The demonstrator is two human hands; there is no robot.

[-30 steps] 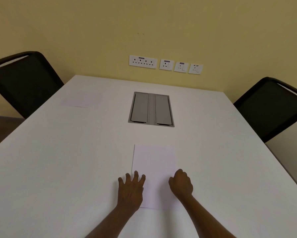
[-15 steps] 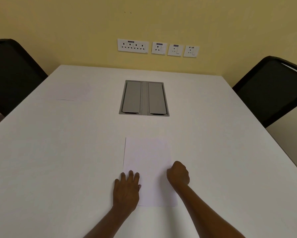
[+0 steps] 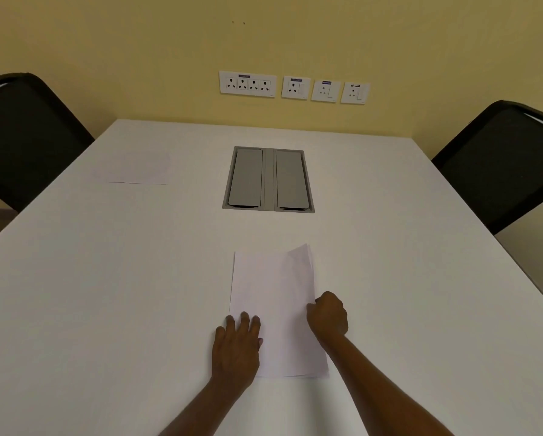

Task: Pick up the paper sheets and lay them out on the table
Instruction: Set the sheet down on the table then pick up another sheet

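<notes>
A stack of white paper sheets [image 3: 273,297] lies near the front middle of the white table [image 3: 106,278]. My left hand [image 3: 236,347] rests flat on the stack's near left corner, fingers apart. My right hand [image 3: 328,313] is curled at the stack's right edge, pinching the top sheet, whose far right corner [image 3: 301,256] is lifted off the pile. One single sheet [image 3: 139,168] lies flat at the far left of the table.
A grey cable box with two lids [image 3: 268,180] is sunk into the table's middle. Black chairs stand at the left [image 3: 21,136] and right [image 3: 503,162]. The yellow wall behind carries a row of sockets [image 3: 292,87].
My right hand has closed on the top sheet's right edge and its far right corner has risen. My left hand stays pressed on the stack. The camera has tilted slightly.
</notes>
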